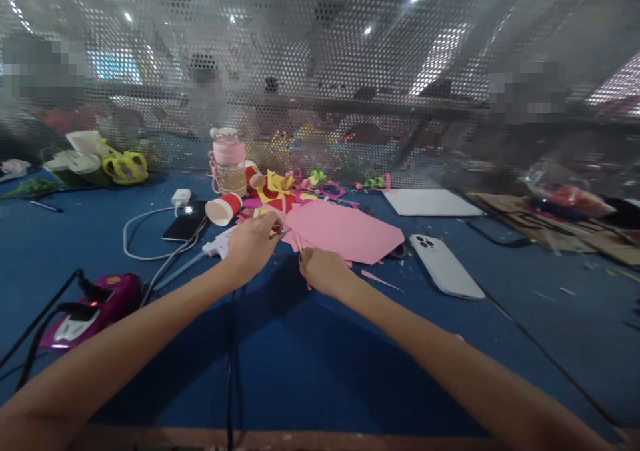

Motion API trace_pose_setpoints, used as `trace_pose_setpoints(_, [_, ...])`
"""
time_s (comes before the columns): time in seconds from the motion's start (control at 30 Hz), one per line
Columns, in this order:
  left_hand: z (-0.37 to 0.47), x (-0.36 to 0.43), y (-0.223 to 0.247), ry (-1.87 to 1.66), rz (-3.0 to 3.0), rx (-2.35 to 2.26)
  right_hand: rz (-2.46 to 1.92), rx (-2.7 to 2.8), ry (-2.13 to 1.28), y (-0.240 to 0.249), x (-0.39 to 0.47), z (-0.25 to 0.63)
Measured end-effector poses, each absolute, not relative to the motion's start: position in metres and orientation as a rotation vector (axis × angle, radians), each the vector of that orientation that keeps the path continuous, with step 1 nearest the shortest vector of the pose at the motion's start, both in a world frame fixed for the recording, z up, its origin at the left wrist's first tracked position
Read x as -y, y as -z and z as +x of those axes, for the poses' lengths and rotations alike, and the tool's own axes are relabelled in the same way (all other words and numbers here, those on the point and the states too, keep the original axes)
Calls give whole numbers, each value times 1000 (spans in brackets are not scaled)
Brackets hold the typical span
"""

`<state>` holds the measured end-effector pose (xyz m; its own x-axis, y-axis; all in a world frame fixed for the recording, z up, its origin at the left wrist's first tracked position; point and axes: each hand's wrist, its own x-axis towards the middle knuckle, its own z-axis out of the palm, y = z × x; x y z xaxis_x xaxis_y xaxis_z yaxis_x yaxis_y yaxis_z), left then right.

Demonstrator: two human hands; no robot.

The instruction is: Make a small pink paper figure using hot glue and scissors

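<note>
My left hand is closed in a pinch just left of the pink paper sheet; what its fingertips hold is too small to make out. My right hand is closed at the sheet's lower left edge, with a thin, dark-edged piece at its fingertips that I cannot name. Narrow pink strips lie between the two hands. Beside my left hand is a pale glue gun, partly hidden by the wrist. A red and white paper cup lies on its side behind it.
Colourful paper scraps pile up behind the hands, near a pink-lidded bottle. At left are a black phone, cables and a purple power strip. To the right are a white phone and a white flat sheet. A perforated screen stands behind.
</note>
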<state>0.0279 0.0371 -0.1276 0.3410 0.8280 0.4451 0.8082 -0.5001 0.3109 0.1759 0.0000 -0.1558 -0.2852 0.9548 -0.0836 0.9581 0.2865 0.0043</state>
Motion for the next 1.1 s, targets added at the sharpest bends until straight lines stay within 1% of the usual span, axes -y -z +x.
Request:
trace_pose_setpoints(0.17, [31, -40, 141, -993, 2199, -1366, 1929, -2465, 293, 147, -6, 177])
trace_pose_setpoints(0.27, [29, -42, 147, -1053, 1997, -1381, 1953, -2562, 411, 148, -9, 186])
trace_pose_setpoints(0.4, [29, -41, 155, -1113, 1912, -1368, 2018, -2732, 483, 156, -2, 205])
trace_pose_setpoints(0.47, [31, -38, 157, -1142, 1874, -1325, 2008, -2901, 662, 161, 4, 213])
trace_pose_setpoints(0.57, [35, -32, 159, -1173, 1795, -1289, 1985, -3115, 1022, 166, 11, 219])
trace_pose_setpoints(0.7, [41, -21, 163, -1127, 1799, -1267, 1903, -3181, 1219, 168, 17, 220])
trace_pose_setpoints(0.8, [43, -17, 166, -1067, 1862, -1279, 1807, -3191, 1280, 167, 19, 220])
trace_pose_setpoints(0.87, [44, -17, 168, -1052, 1863, -1295, 1767, -3209, 1255, 166, 20, 221])
trace_pose_setpoints(1.0, [42, -20, 169, -1093, 1827, -1284, 1704, -3206, 1211, 162, 23, 223])
trace_pose_setpoints(1.1, [41, -22, 170, -1135, 1835, -1264, 1697, -3118, 1296, 156, 25, 223])
